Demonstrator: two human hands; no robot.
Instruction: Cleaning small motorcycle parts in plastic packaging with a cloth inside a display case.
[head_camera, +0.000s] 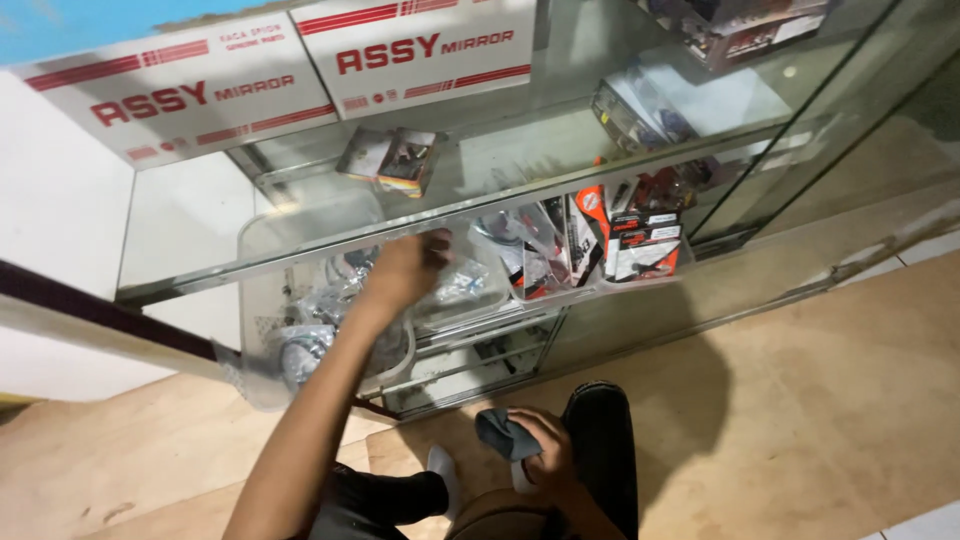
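Glass shelves of a display case (520, 170) blur the packaged parts (640, 245) behind them. Left hand (405, 268) reaches among plastic-wrapped items (455, 285) beneath the shelf, grip unclear. Right hand (540, 450), below the case, clenches a grey cloth (500, 432).

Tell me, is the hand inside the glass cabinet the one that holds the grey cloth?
No, the left hand reaches into the glass cabinet, while the grey cloth is in the right hand by the knee.
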